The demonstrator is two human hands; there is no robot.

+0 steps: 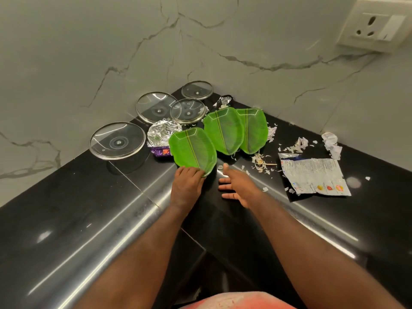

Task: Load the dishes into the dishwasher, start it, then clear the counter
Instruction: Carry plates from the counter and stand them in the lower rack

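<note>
Three green leaf-shaped plates lie in the corner of a black counter point(89, 208). My left hand point(186, 186) grips the near edge of the closest green plate point(192, 150), fingers curled over its rim. The middle plate point(223, 130) and the far plate point(254, 130) overlap behind it. My right hand point(238, 186) hovers open just right of the near plate, fingers spread, holding nothing. Several glass lids lie at the back: a large lid point(117, 140), another large lid point(156, 109), a small lid point(188, 110) and a smaller one point(197, 89).
Crumpled foil point(163, 132) on a purple wrapper point(160, 151) sits left of the near plate. A flattened silver packet point(314, 175), peel scraps point(259, 162) and crumpled paper point(332, 143) litter the right side. Marble walls enclose the corner; a wall socket point(372, 25) is upper right.
</note>
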